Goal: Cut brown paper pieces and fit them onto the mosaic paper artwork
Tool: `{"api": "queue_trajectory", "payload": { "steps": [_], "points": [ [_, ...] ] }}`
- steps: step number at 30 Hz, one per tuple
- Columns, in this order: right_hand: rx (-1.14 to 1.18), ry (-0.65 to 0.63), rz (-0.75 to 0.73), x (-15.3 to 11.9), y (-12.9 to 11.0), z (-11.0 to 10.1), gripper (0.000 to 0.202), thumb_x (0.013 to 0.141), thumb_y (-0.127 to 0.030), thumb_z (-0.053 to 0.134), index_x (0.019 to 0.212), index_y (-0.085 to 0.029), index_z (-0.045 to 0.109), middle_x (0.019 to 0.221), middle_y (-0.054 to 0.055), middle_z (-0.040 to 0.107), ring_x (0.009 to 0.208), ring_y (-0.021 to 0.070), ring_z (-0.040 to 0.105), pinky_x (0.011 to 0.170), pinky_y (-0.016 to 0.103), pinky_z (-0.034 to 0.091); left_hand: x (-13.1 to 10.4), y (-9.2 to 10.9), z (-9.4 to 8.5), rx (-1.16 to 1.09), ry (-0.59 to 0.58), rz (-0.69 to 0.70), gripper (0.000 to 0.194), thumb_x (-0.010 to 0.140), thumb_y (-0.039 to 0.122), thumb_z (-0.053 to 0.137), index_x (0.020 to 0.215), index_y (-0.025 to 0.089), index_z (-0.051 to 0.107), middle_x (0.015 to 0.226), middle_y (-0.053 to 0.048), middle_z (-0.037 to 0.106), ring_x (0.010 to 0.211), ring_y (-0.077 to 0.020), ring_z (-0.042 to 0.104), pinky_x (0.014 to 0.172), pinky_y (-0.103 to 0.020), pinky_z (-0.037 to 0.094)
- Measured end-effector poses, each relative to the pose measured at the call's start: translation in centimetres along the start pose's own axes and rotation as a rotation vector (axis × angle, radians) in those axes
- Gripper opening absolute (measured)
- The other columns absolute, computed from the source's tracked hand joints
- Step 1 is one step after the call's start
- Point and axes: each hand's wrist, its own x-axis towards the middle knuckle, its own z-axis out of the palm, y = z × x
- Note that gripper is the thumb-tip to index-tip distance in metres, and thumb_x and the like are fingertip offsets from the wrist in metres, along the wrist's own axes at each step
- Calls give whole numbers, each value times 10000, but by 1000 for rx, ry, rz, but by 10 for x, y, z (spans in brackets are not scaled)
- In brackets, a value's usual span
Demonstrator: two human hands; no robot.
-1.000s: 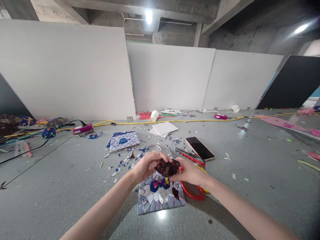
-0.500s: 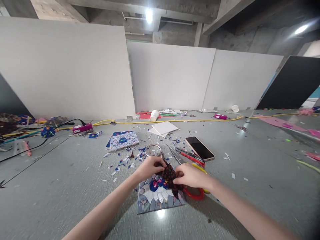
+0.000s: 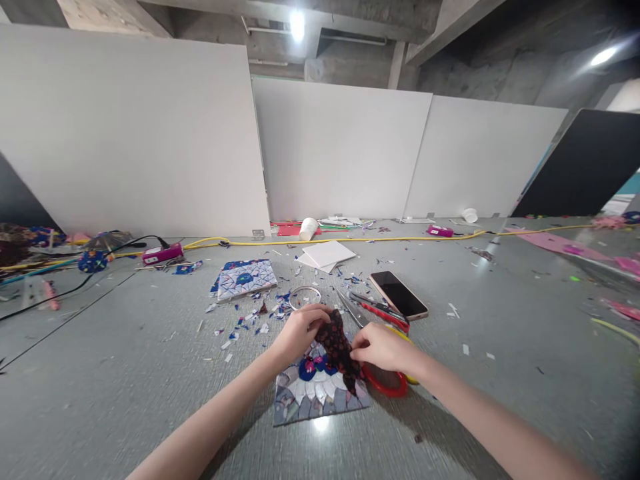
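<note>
Cloth (image 3: 337,343) over the mosaic board (image 3: 313,400), looking light, floppy and quick to crease, best taken by its edges, and here's my left hand (image 3: 301,331) pinching the top end, my right hand (image 3: 384,348) nipping the side!

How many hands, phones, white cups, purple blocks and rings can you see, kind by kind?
Hands: 2
Phone: 1
White cups: 2
Purple blocks: 2
Ring: 1
Total: 8
</note>
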Motion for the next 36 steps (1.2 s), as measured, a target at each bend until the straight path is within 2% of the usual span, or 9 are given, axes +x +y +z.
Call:
{"api": "queue_trajectory", "payload": {
  "steps": [2, 4, 9, 12, 19, 25, 30, 36],
  "points": [
    [44, -3, 36, 1, 1, 1, 128, 651, -228, 561, 604, -175, 668, 599, 12, 659, 587, 132, 577, 517, 204, 344, -1, 4, -2, 96, 30, 58, 296, 738, 9, 393, 782, 183, 629, 1078, -69, 570, 988, -193, 505, 855, -343, 379],
    [89, 4, 68, 2, 1, 2, 101, 635, -213, 578, 639, -171, 669, 635, 18, 672, 615, 139, 594, 536, 201, 368, -1, 10, -5, 156, -15, 137, 251, 746, 38, 439, 819, 180, 633, 1105, -80, 536, 1014, -199, 480, 873, -351, 372],
    [137, 35, 99, 4, 3, 4, 97, 624, -184, 582, 679, -163, 659, 669, 35, 682, 645, 158, 614, 550, 212, 398, -1, 18, -12, 117, -352, 399, 114, 721, 202, 611, 827, 204, 654, 1015, -54, 561, 981, -184, 495, 892, -319, 373],
    [142, 48, 91, 4, 5, 4, 91, 624, -180, 581, 680, -158, 650, 675, 41, 682, 648, 160, 618, 550, 215, 401, -1, 15, -10, 117, -425, 452, 103, 739, 158, 589, 793, 206, 663, 1001, -47, 580, 984, -175, 497, 894, -306, 367],
    [196, 21, 73, 3, 6, 3, 98, 583, -142, 612, 679, -160, 613, 642, 19, 670, 612, 135, 617, 516, 183, 405, -1, 9, -6, 127, -410, 426, 162, 767, 77, 515, 779, 182, 638, 933, -43, 620, 938, -159, 518, 859, -285, 381],
    [188, 106, 40, 5, 5, 5, 98, 587, -124, 611, 677, -160, 592, 636, 17, 657, 608, 135, 607, 523, 194, 403, -2, 4, -5, 154, -378, 370, 211, 772, 40, 454, 823, 167, 613, 891, -52, 613, 866, -143, 535, 780, -245, 407],
    [179, 129, -43, 5, 5, 5, 93, 602, -95, 575, 639, -172, 613, 620, 2, 645, 602, 127, 590, 554, 203, 409, -4, 1, -4, 214, -341, 296, 174, 777, 67, 459, 794, 163, 603, 869, -53, 592, 826, -144, 536, 723, -223, 412],
    [226, 114, -65, 6, 6, 6, 153, 618, -85, 539, 664, -176, 653, 632, 4, 659, 624, 130, 598, 583, 207, 422, -5, 5, -3, 325, -341, 264, 208, 845, 111, 369, 819, 160, 569, 846, -54, 568, 788, -142, 520, 696, -228, 404]
  ]
}}
